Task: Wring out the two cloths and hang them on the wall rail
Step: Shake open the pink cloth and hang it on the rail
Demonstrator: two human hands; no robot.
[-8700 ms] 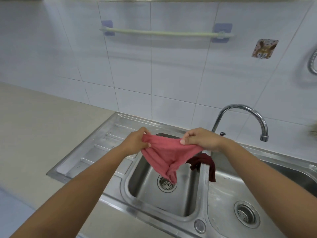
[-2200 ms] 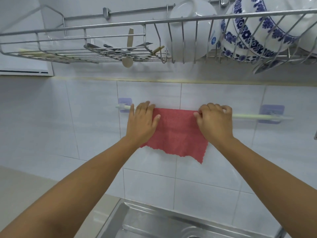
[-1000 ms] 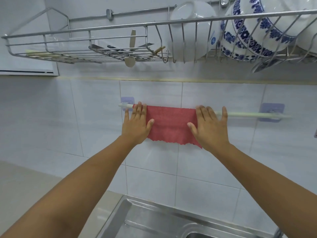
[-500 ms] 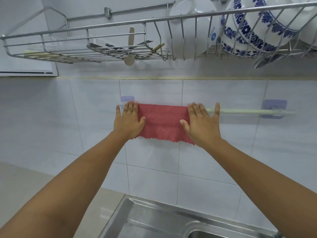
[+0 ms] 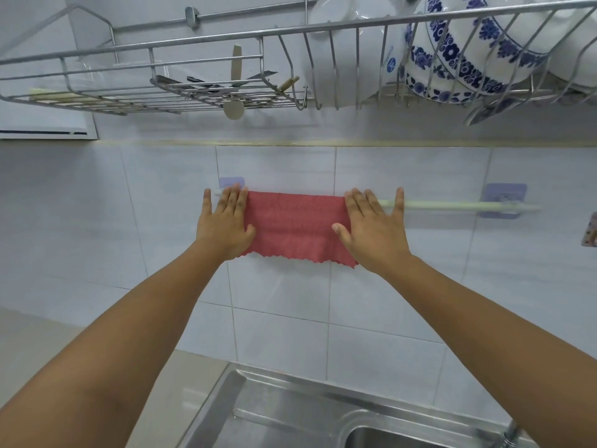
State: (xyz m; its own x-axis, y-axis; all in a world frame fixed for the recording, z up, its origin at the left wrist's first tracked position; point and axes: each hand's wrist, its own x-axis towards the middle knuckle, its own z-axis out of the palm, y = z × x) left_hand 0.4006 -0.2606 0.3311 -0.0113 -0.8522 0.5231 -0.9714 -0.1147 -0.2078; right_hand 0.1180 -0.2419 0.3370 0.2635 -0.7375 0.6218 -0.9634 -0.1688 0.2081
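Note:
A pink-red cloth (image 5: 295, 226) hangs folded over the pale green wall rail (image 5: 452, 206), at the rail's left end. My left hand (image 5: 224, 226) lies flat, fingers spread, on the cloth's left edge. My right hand (image 5: 374, 231) lies flat on its right edge, fingers apart and pointing up across the rail. Neither hand grips the cloth. The right half of the rail is bare. The dark red cloth is out of view.
A wire dish rack (image 5: 200, 88) with utensils and blue-patterned bowls (image 5: 465, 50) hangs overhead, close above the rail. The steel sink (image 5: 290, 415) lies below. A small sticker hook (image 5: 590, 234) is on the wall at the far right.
Over nine seconds the cloth went from above the sink onto the rail. In the last second my hands flattened on its two edges and slid slightly apart.

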